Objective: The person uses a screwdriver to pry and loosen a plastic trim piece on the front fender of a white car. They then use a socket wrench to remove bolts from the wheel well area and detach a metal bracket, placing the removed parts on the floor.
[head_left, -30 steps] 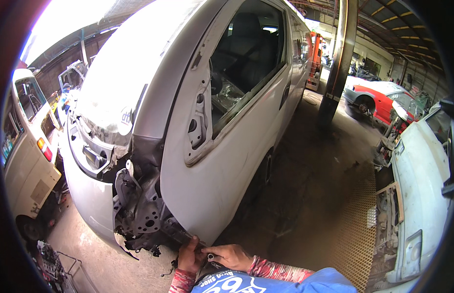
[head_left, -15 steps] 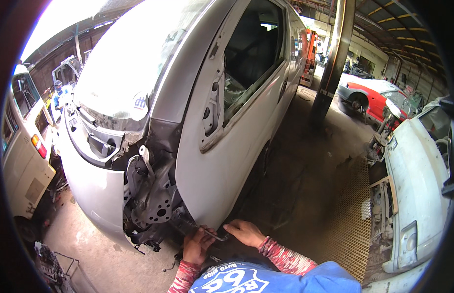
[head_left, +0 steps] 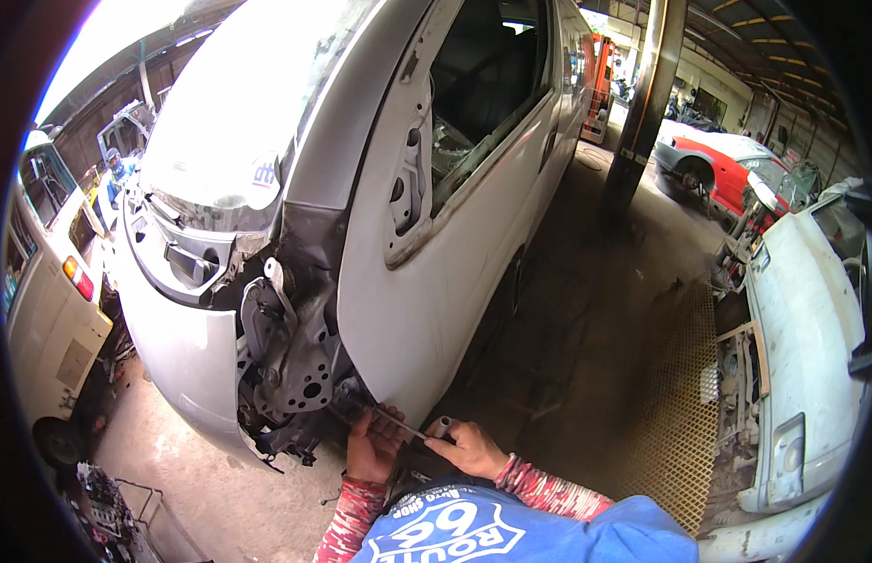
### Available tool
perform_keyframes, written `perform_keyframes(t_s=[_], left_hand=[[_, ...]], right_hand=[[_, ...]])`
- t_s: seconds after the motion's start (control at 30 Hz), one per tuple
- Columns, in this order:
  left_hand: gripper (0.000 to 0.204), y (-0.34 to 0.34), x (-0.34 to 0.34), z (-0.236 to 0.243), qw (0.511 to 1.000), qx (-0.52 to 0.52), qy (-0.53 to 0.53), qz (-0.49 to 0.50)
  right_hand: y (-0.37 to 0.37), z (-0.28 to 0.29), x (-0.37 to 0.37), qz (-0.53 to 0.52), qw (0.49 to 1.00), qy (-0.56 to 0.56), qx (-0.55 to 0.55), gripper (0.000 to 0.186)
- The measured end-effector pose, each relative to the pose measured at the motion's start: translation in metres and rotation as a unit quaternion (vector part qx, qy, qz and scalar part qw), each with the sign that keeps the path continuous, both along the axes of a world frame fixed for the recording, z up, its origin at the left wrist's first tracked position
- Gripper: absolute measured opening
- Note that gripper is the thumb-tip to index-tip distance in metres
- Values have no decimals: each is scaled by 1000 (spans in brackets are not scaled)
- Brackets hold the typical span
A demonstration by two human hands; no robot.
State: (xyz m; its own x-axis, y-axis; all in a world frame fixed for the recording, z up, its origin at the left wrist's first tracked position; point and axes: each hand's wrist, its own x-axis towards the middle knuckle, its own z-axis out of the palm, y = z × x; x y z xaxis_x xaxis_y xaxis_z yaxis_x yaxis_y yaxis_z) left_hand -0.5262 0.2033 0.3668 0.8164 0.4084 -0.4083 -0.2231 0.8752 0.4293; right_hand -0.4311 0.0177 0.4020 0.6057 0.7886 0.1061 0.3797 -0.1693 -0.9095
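Observation:
A long, thin metal wrench [head_left: 410, 431] slants between my hands, low beside the front edge of the white car door [head_left: 427, 319]. My left hand [head_left: 368, 454] is loosely closed round its shaft near the exposed metal of the car's front corner. My right hand [head_left: 474, 452] is closed on the other end, where a rounded grey piece shows above the fingers. The wrench's far end goes in among the dark parts under the corner, so what it touches is hidden. Just above my left hand sits a grey metal bracket with several holes [head_left: 309, 389].
A silver front panel [head_left: 187, 366] curves away at left. Beyond it stands a cream van [head_left: 56, 300]. At right are a yellow metal mesh [head_left: 675, 413], a pale vehicle body [head_left: 807, 347] and a dark post [head_left: 642, 122]. A red and white car [head_left: 727, 174] is farther back.
My right hand has shifted a little right and closed round the wrench's end, where its fingers lay before. The wrench has turned slightly, and my left hand has opened its fingers somewhat around the shaft.

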Motion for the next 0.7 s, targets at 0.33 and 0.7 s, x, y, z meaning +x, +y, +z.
perform_keyframes(t_s=[0.33,0.7], left_hand=[[15,21,16,-8,999,-13,29,32],[30,21,16,-28,995,71,-37,55]], right_hand=[[-1,19,-5,31,987,-151,34,20],[-11,34,-4,75,975,-206,22,21]])
